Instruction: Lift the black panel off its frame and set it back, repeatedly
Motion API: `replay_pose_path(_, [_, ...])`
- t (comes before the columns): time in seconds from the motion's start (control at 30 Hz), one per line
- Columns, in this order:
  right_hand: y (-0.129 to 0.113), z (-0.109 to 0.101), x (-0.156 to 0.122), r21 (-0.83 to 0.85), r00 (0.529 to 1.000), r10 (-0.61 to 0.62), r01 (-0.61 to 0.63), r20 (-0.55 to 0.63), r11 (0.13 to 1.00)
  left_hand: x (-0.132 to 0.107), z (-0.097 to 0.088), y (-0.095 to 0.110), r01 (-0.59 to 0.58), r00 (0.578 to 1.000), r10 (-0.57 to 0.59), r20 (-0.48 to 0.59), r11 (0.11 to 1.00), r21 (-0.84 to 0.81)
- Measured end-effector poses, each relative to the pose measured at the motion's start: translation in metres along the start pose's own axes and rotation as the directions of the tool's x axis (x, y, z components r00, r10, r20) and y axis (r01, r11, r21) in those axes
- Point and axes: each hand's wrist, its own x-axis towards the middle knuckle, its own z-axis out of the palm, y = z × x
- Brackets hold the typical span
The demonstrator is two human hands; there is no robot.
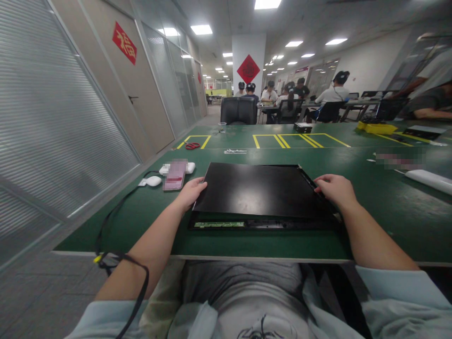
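Observation:
A flat black panel [259,190] lies on the green table [395,212] right in front of me, resting on a black frame whose near edge shows a green circuit strip [219,224]. My left hand [190,192] grips the panel's left edge with the fingers curled over it. On the right edge, near the far corner, my right hand [335,188] holds the panel with bent fingers. Both forearms reach in from the near side of the table.
A pink phone [174,175], a white charger and earbud case [153,181] with a black cable lie left of the panel. Red scissors [192,146], a clear cup [221,127], a yellow tray [376,127] and a white bar [429,180] sit farther off. Several people sit at far tables.

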Motion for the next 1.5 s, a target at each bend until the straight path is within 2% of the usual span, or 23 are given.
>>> replay_pose_path(0.2, [0.0,-0.003,0.001,0.033,0.998,0.042,-0.043,0.041,0.999,0.0,-0.001,0.0,-0.001,1.0,0.0,0.024,1.0,0.009])
replay_pose_path(0.43, [0.002,-0.001,0.002,0.105,0.998,0.045,-0.05,0.049,0.993,0.002,-0.002,0.001,0.001,1.0,-0.001,-0.026,1.0,-0.019])
replay_pose_path(0.6, [0.004,-0.002,0.003,0.115,0.996,0.059,-0.066,0.059,0.991,0.002,-0.003,0.002,-0.025,0.998,0.023,-0.064,0.999,-0.039])
replay_pose_path(0.77, [0.006,-0.001,0.005,0.112,0.997,0.051,-0.058,0.058,0.992,0.007,-0.008,-0.003,-0.101,0.994,0.1,-0.041,0.995,-0.021])
replay_pose_path(0.87, [0.005,-0.001,0.004,0.119,0.997,0.051,-0.057,0.06,0.991,0.014,-0.014,-0.008,-0.191,0.974,0.206,-0.096,0.972,0.138])
replay_pose_path(0.97, [0.003,-0.001,0.003,0.106,0.996,0.065,-0.072,0.067,0.992,0.019,-0.02,-0.01,-0.233,0.941,0.311,-0.131,0.88,0.415])
replay_pose_path(1.07, [0.003,-0.002,0.002,0.095,0.994,0.077,-0.084,0.075,0.992,0.02,-0.022,-0.011,-0.207,0.947,0.31,-0.087,0.792,0.574])
replay_pose_path(1.3, [0.006,-0.001,0.005,0.11,0.996,0.053,-0.061,0.073,0.992,0.024,-0.025,-0.017,-0.169,0.966,0.258,-0.034,0.722,0.671])
replay_pose_path(1.5, [0.005,-0.002,0.005,0.121,0.995,0.069,-0.078,0.077,0.99,0.028,-0.03,-0.021,-0.207,0.958,0.287,0.02,0.638,0.742])
